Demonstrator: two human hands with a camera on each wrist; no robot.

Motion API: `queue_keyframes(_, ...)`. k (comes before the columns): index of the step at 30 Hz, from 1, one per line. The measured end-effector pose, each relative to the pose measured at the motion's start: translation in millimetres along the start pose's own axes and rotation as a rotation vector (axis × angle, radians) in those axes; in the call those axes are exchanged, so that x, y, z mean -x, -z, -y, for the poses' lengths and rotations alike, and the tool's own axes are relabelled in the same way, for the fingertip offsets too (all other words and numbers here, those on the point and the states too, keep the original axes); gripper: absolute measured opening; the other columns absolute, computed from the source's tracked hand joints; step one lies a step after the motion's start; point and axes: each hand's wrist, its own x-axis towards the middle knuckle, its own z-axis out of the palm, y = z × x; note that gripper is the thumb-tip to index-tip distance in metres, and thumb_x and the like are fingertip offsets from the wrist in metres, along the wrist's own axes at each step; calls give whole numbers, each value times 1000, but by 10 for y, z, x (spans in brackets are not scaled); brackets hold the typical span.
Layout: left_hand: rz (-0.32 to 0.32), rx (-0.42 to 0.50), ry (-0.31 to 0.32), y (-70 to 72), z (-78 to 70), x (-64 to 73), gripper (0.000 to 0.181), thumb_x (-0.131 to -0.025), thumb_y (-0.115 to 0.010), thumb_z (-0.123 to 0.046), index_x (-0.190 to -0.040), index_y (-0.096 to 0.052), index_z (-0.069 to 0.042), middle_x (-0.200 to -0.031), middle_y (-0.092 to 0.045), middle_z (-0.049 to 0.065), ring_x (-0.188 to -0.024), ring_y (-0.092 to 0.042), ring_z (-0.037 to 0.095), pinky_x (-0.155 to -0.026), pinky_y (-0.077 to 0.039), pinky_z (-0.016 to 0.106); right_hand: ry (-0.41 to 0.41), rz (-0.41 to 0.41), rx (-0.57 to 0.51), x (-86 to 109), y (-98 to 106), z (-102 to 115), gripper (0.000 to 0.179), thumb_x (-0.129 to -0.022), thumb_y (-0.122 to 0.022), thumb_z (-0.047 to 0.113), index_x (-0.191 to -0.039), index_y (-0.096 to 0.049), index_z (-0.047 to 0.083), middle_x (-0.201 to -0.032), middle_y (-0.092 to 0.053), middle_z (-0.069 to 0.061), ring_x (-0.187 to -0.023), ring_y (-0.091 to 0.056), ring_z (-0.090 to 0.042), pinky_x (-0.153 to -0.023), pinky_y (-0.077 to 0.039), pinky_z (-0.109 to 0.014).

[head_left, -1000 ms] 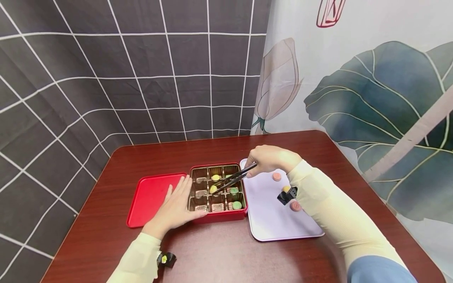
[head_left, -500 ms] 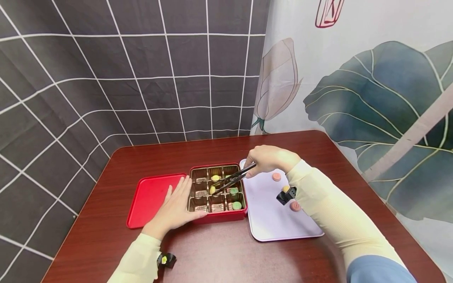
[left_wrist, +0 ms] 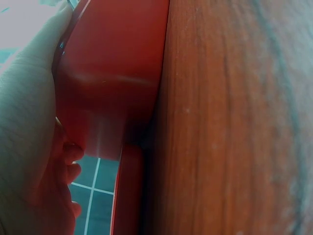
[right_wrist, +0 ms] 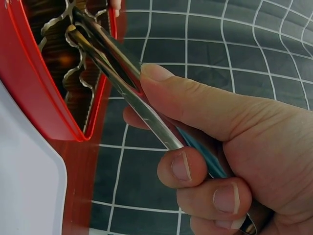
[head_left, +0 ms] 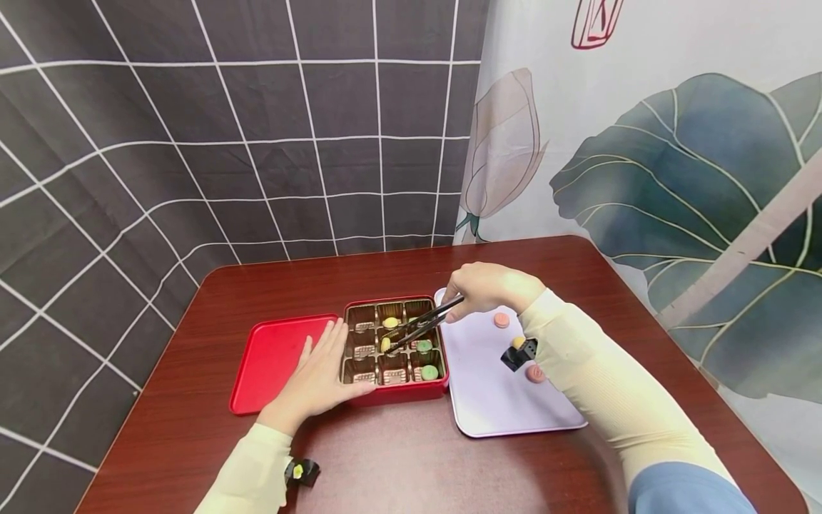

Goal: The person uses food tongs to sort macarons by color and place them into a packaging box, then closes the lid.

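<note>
My right hand (head_left: 491, 289) grips slim metal tongs (right_wrist: 127, 93), which slant down left into the red box (head_left: 401, 392). Their tips are at a small round yellow piece (head_left: 385, 345) in the middle compartment, which shows narrow and tilted. Behind it, another yellow piece (head_left: 390, 323) sits in the back middle compartment. Green pieces lie in the right column, one of them (head_left: 429, 373) at the front. My left hand (head_left: 317, 378) rests against the box's left side, fingers straight, with the thumb along the front rim. In the left wrist view, the box wall (left_wrist: 112, 63) stands beside this hand.
Left of the box lies a red lid (head_left: 270, 357), partly under my left hand in view. On the right, a pale lilac tray (head_left: 494, 414) holds pink pieces (head_left: 501, 320) and a yellow one (head_left: 518, 343), partly hidden by my wrist camera. All stand on a brown wooden table (head_left: 257, 293).
The yellow piece in the middle compartment looked rounder a second ago and now shows narrower, turned more on edge. Both hands have stayed almost where they were.
</note>
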Motion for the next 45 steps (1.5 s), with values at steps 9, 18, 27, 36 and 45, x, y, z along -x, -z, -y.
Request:
queue_keyframes(9, -7, 6, 0, 6, -9, -1, 118, -71, -59, -78, -153, -18, -4, -159, -16, 12, -147, -7, 27, -114, -6, 58, -13, -8, 22, 19, 11, 18, 34, -80, -76, 43, -106, -76, 22, -97, -71, 9, -87, -64, -11, -76, -53, -34)
queue_keyframes(18, -10, 12, 0, -18, -1, 2, 116, -72, -63, -74, -153, -18, -4, -159, -16, 12, -147, -6, 26, -114, -6, 58, 2, -61, -29, 192, -37, -107, 35, -80, -76, 44, -108, -76, 23, -91, -70, 13, -82, -61, -9, -75, -52, -33)
queue_keyframes(27, -13, 10, 1, -15, 11, -2, 117, -72, -61, -76, -153, -18, -5, -159, -16, 11, -147, -7, 27, -114, -7, 58, 11, -115, -133, 602, -107, -324, 29, -83, -70, 49, -103, -74, 28, -57, -59, 17, -61, -55, -5, -61, -45, -29)
queue_keyframes(36, 2, 7, 11, -3, 10, -10, 119, -71, -57, -80, -154, -16, -6, -160, -14, 9, -147, -6, 26, -114, -6, 57, -75, -216, -177, 1088, -234, -591, 54, -79, -71, 54, -119, -70, 17, -75, -66, 11, -61, -48, -7, -56, -41, -25)
queue_keyframes(45, -2, 10, 7, -1, 13, -3, 117, -72, -62, -75, -154, -17, -5, -160, -14, 10, -147, -6, 26, -114, -6, 57, -137, -257, -299, 1485, -442, -854, 55, -77, -74, 51, -119, -71, 16, -67, -60, 11, -59, -49, -8, -54, -42, -23)
